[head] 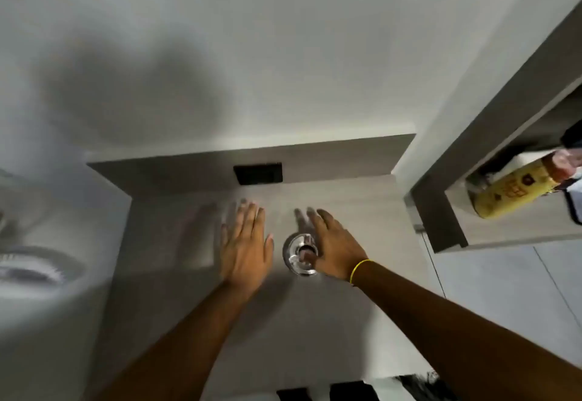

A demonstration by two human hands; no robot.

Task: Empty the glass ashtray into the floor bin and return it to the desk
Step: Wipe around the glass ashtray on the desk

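Forearms are coming in from 6 o'clock, 2 of them, and I am watching both reach out over the desk (315,322). On the wrist of the right hand (333,243) I am counting 1 yellow band (359,270). That hand is lying spread, fingers extended toward 12 o'clock, its thumb side touching or just over the rim of the glass ashtray (299,254); I am judging it is not gripping, though the blur is keeping me from being certain. The left hand (245,243) is hovering flat and released at 9 o'clock of the ashtray, holding nothing, fingers together.

I am seeing 1 ashtray, sitting upright on the desk between the 2 hands, with something small and brownish in its middle that I cannot identify. Whether this is the pickup or the return I cannot tell; no bin is showing.

Further toward 12 o'clock, 1 dark rectangular cutout (257,174) is sitting in the raised back ledge, probably a socket or cable opening. Out at 3 o'clock a shelf unit (441,211) is holding 1 yellow bottle (513,79) lying on its side. At 9 o'clock 1 pale round fixture (34,268) is blurring past recognition.
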